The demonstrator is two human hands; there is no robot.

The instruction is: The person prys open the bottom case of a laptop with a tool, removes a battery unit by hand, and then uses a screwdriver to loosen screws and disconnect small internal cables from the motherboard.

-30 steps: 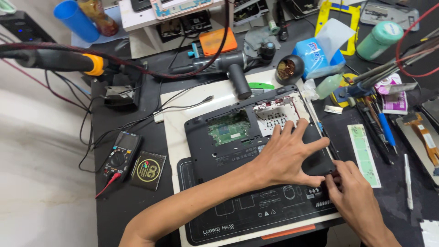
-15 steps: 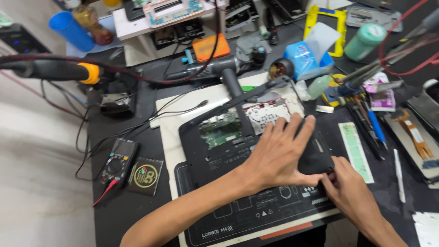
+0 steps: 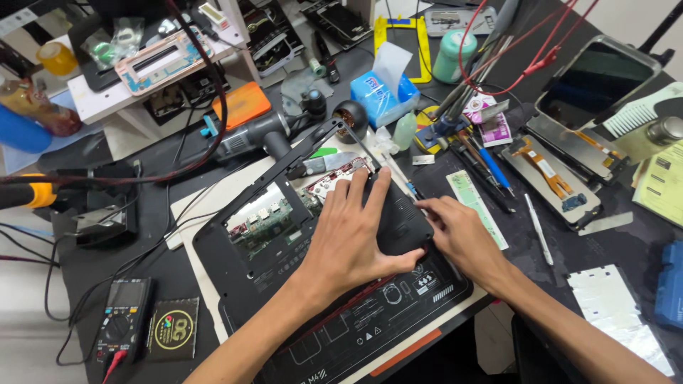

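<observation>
Bare tabletop [image 3: 548, 284] shows at the lower right of the frame, between the laptop [image 3: 320, 284] and a foil sheet [image 3: 615, 306]. Pens and tools [image 3: 484, 163] crowd the upper right; a meter [image 3: 121, 323] and cables [image 3: 92, 249] fill the left; a heat gun [image 3: 260, 135] blocks the top centre.

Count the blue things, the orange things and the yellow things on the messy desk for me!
Blue: 3 - tissue pack, pen, block
Orange: 2 - flat case, ribbon strip
Yellow: 2 - frame, tool handle
Total: 7
</observation>
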